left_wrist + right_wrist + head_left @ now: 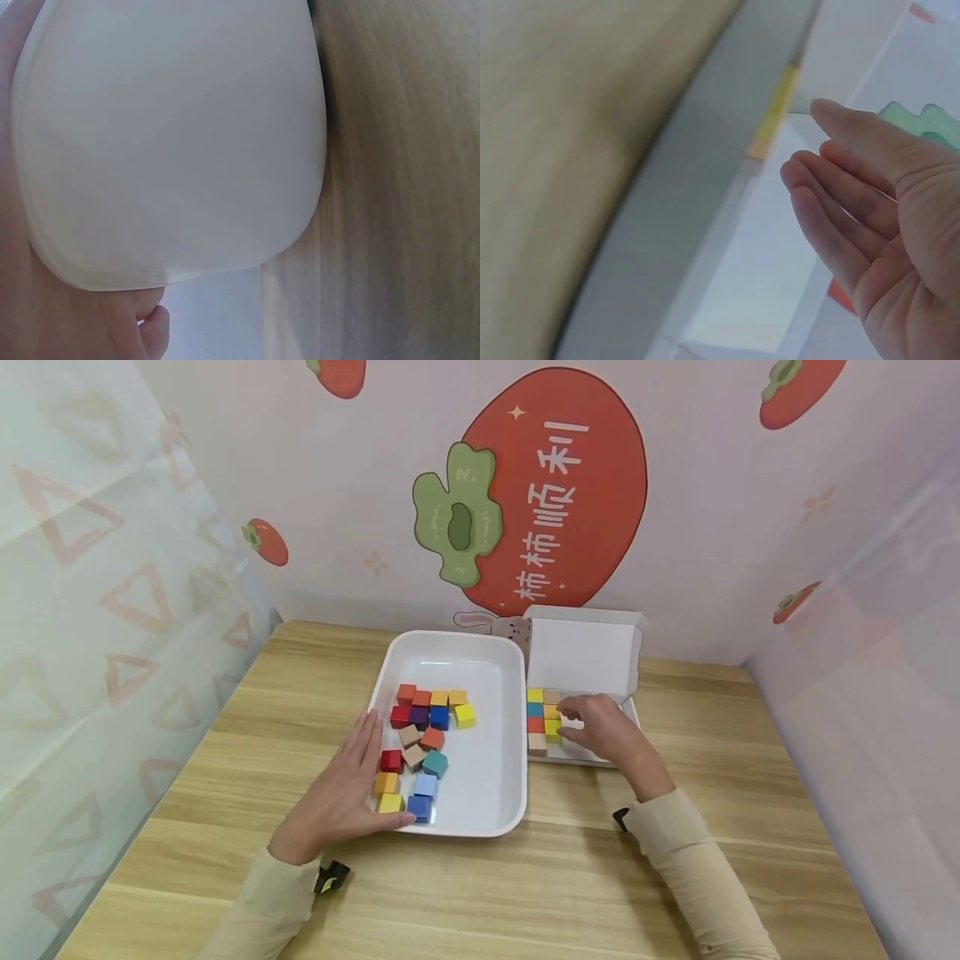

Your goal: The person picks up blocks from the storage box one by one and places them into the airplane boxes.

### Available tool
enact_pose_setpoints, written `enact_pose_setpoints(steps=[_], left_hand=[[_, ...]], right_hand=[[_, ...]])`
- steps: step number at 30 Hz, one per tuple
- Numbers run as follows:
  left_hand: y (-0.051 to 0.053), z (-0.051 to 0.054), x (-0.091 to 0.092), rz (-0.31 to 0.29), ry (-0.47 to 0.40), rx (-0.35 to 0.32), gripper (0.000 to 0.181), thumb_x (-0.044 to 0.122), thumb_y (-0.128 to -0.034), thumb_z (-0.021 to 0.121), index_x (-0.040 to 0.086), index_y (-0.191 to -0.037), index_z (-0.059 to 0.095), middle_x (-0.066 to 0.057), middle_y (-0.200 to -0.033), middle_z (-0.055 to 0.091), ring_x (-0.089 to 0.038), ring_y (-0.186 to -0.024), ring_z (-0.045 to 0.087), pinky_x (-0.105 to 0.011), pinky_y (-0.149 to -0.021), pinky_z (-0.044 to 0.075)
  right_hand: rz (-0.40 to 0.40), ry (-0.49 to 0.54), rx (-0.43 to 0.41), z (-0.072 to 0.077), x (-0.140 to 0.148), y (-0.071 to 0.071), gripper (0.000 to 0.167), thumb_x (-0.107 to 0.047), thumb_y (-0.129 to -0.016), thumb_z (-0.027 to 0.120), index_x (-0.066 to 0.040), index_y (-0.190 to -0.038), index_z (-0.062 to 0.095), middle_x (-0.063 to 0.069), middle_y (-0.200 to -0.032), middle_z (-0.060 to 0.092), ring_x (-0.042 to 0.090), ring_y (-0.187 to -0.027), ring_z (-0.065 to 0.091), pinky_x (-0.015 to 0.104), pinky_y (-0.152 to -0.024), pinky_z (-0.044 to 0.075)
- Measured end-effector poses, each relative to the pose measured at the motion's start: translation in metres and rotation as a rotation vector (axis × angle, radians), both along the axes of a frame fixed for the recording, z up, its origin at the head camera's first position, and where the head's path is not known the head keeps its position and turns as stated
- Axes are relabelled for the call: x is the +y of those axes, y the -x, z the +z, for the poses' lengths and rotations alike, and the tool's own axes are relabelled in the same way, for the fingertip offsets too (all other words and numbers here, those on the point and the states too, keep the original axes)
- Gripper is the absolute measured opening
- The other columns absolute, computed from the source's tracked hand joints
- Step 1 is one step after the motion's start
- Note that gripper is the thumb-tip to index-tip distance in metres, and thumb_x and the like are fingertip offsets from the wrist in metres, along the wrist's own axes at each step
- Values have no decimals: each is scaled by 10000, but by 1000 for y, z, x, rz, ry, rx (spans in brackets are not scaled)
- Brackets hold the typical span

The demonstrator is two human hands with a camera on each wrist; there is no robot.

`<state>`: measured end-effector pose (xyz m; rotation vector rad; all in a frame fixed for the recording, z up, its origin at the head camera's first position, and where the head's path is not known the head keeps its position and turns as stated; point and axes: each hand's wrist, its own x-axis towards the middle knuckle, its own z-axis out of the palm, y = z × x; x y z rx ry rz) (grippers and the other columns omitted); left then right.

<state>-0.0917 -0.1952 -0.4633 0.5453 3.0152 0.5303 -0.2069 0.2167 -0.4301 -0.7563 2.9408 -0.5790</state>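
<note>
A white plastic tray (491, 710) holds several colored wooden blocks, mostly on its left side. My left hand (341, 785) lies along the tray's left rim with fingers straight; its thumb reaches to a dark blue block (419, 809) at the front corner. Just right of the tray, a shallow white cardboard box (585, 752) has blocks lined up at its left side. Over this box is my right hand (603, 727), fingertips by a yellow block (552, 730). In the right wrist view its fingers (840, 217) are loosely bent, thumb apart, with nothing visible between them.
The box's raised lid (583, 656) stands against the back wall. A wood-grain table (480, 902) lies beneath everything. Printed fabric (705, 527) hangs behind and at both sides. Dark wrist pieces (332, 877) show near the left sleeve.
</note>
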Motion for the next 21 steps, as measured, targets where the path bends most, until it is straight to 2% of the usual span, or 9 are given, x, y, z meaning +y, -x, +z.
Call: enact_pose_setpoints(steps=[6, 9, 16, 21], left_hand=[[0, 0, 0, 0, 4, -3, 1401, 824, -748, 704, 7, -1688, 62, -189, -1789, 11, -390, -1656, 37, -642, -1288, 262], [0, 1, 0, 2, 4, -4, 1397, 828, -750, 698, 10, -1689, 63, -190, -1788, 13, -393, -1655, 40, -641, -1285, 269], [0, 1, 1, 5, 2, -1, 1404, 836, -744, 696, 17, -1690, 59, -188, -1788, 19, -391, -1653, 46, -651, -1276, 278], [1, 0, 1, 7, -5, -2, 1410, 838, -737, 701, 18, -1691, 63, -183, -1789, 18, -392, -1653, 46, -658, -1275, 272]], right_hand=[[71, 94, -16, 21, -20, -3, 330, -122, -876, 870, -26, -1176, 770, 126, -1097, 792, 297, -994, 726, 448, -892, 646], [107, 124, -40, 26, -33, -2, 336, -136, -881, 868, -21, -1180, 765, 127, -1094, 787, 301, -984, 723, 450, -888, 649], [185, 114, -58, 29, -65, 3, 403, -113, -882, 862, 5, -1247, 741, 166, -1162, 783, 296, -1004, 738, 421, -903, 650], [173, 58, -126, 24, -90, 7, 463, -174, -894, 863, -39, -1315, 726, 146, -1256, 767, 283, -1121, 744, 383, -949, 645]])
